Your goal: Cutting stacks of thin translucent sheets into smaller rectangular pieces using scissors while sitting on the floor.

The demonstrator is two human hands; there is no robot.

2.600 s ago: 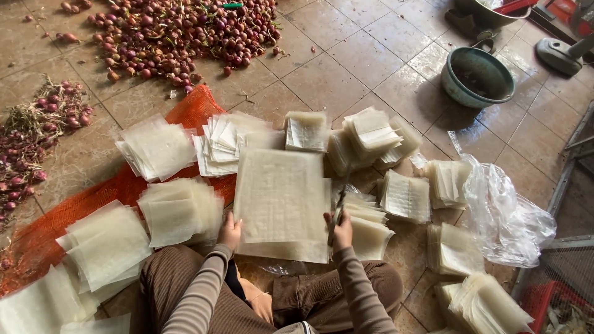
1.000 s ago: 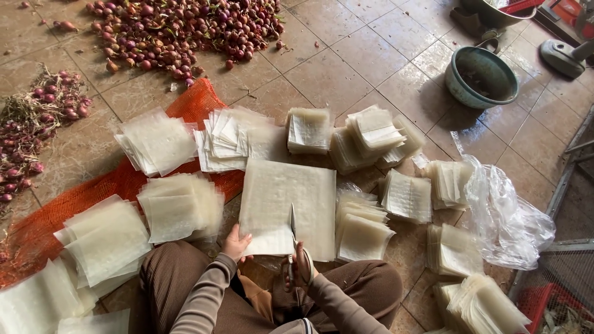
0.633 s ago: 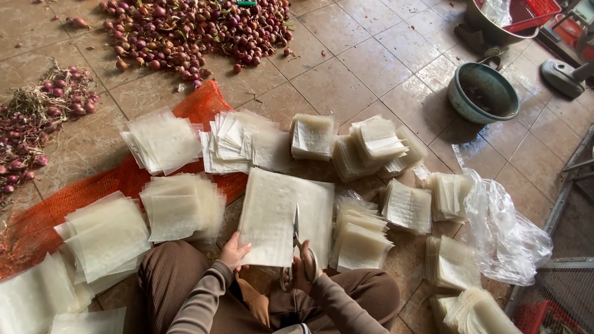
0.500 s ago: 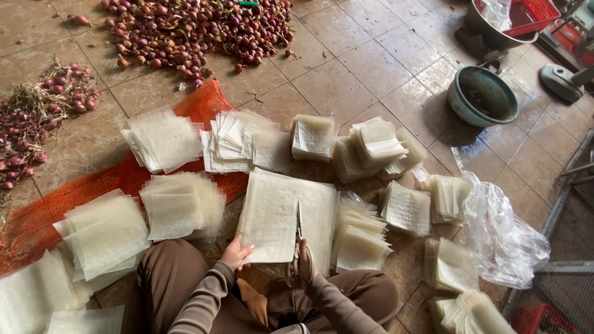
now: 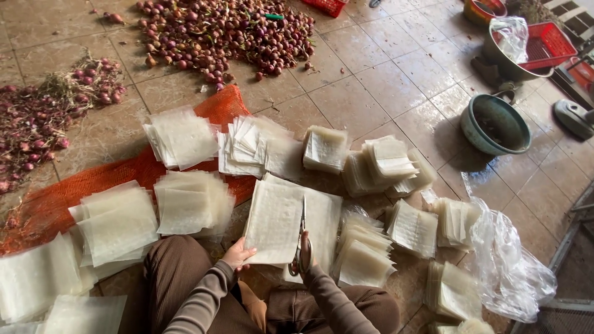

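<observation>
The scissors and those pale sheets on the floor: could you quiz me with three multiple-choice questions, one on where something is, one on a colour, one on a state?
1. Where does the pile of small red onions lie?
A. on the tiled floor beyond the sheets
B. inside the green bowl
C. on the person's lap

2. What colour is the mesh under the stacks at left?
A. blue
B. orange
C. white

3. What are the scissors doing?
A. lying unused on the floor
B. held in the right hand, blades in the big sheet
C. hanging on a wall

Answers: 1 A, the onions spread over the tiles; 2 B, orange shows between stacks; 3 B, the left hand steadies the sheet's edge.
</observation>
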